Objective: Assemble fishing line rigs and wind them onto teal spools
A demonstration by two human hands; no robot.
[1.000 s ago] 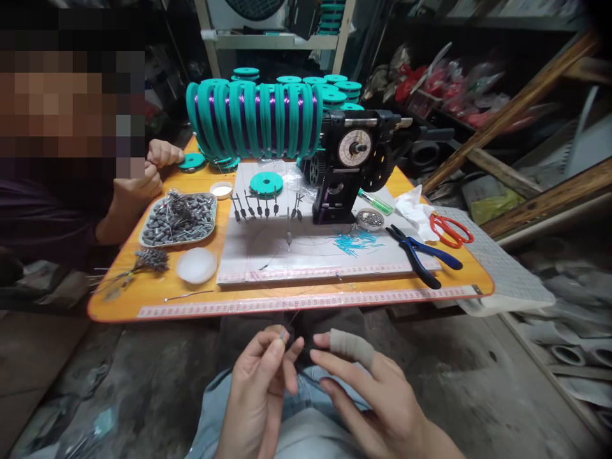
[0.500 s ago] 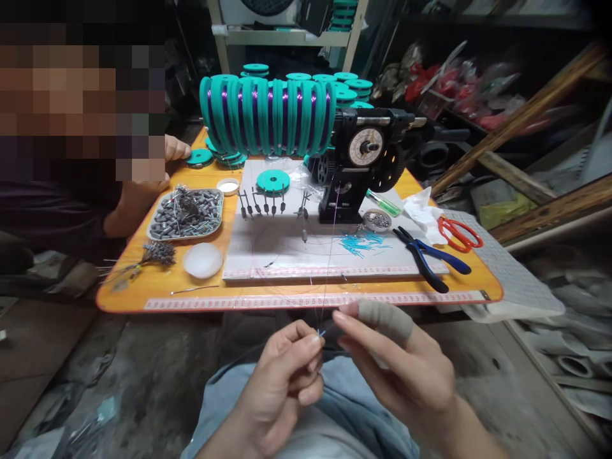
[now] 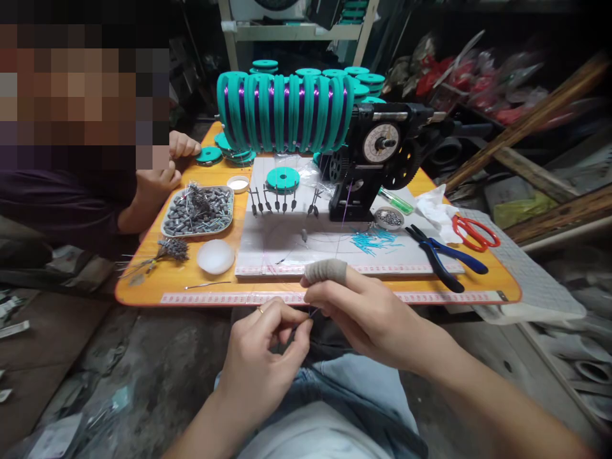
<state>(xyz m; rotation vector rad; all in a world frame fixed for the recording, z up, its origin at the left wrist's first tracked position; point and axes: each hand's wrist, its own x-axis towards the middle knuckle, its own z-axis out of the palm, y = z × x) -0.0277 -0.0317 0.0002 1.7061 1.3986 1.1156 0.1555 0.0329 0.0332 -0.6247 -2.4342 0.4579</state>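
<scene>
My left hand (image 3: 261,363) is pinched closed just below the front edge of the orange table (image 3: 191,284), holding a thin line with a tiny piece I cannot make out. My right hand (image 3: 363,312), with a grey wrap on its index finger (image 3: 326,271), pinches the same thin purple line (image 3: 345,210) right beside the left fingertips. The line runs up toward the black winding machine (image 3: 377,162). A row of teal spools wound with purple line (image 3: 287,111) sits on the machine's shaft.
Another person's hands (image 3: 165,169) rest at the table's left by a tray of grey sinkers (image 3: 198,210). On the white board (image 3: 421,258) lie small blue tubes (image 3: 373,241). Blue pliers (image 3: 442,255), red scissors (image 3: 475,231) and a white lid (image 3: 216,256) lie nearby.
Both hands have risen toward the table edge and closed together on the line. The view has shifted, so the table sits more to the right.
</scene>
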